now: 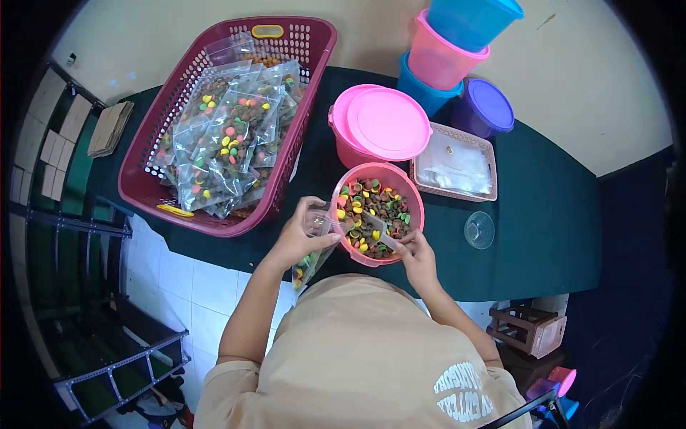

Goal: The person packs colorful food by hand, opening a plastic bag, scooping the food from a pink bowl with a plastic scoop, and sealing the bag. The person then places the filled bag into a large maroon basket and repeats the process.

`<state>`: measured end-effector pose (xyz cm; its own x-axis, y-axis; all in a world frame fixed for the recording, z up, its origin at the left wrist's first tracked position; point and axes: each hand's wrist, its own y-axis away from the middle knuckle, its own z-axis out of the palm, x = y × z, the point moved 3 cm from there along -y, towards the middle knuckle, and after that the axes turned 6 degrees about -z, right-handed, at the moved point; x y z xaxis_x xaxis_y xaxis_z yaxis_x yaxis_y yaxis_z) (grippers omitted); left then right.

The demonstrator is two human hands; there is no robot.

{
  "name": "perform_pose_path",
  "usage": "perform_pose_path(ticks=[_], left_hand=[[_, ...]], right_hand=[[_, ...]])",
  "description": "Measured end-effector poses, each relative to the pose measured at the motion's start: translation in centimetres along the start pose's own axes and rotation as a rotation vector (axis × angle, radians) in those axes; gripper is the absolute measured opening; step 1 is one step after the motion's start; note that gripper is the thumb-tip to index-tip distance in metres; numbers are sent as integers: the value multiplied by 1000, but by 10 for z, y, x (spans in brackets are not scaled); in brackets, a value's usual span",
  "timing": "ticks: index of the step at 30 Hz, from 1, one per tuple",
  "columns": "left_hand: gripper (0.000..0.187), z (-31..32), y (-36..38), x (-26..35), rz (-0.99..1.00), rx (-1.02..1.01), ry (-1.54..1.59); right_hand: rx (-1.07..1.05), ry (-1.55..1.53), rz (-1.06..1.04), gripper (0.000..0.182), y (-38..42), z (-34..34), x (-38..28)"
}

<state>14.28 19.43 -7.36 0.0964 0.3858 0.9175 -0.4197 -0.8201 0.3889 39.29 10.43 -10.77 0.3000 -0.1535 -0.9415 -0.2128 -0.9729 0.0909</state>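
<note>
My left hand (304,236) is closed around a clear plastic bag (304,269) with some colorful pieces in its lower part. A clear plastic cup-like piece (317,222) sits at the bag's mouth, between my thumb and fingers. Right beside it stands a round pink tub (420,207), filled with small brown, yellow, green and red cup-shaped pieces (368,193). Over the tub's near right rim, my right hand (420,263) grips the handle of a scoop (376,226), whose blade lies among the pieces.
A maroon basket (132,175) piled with filled bags (229,136) stands at left. Behind the tub is a lidded pink tub (389,123). To the right are a tray of clear bags (454,164), a small clear bowl (479,230), a purple tub (486,107) and stacked tubs (446,61).
</note>
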Motion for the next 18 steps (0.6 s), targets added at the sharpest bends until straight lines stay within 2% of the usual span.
perform_pose_path(ticks=[1, 3, 6, 9, 12, 18], left_hand=[[73, 0, -1, 1, 0, -7, -48], [75, 1, -1, 3, -2, -15, -100], [75, 2, 0, 4, 18, -35, -135], [76, 0, 2, 6, 63, 11, -226], [76, -6, 5, 5, 16, 51, -308], [80, -5, 21, 9, -92, 65, -350]], right_hand=[[3, 2, 1, 12, 1, -1, 4], [20, -250, 102, 11, 3, 0, 12], [71, -400, 177, 10, -1, -3, 11], [84, -506, 153, 10, -8, -13, -3], [92, -426, 153, 10, -15, -26, -6], [98, -455, 109, 11, -23, -38, -22]])
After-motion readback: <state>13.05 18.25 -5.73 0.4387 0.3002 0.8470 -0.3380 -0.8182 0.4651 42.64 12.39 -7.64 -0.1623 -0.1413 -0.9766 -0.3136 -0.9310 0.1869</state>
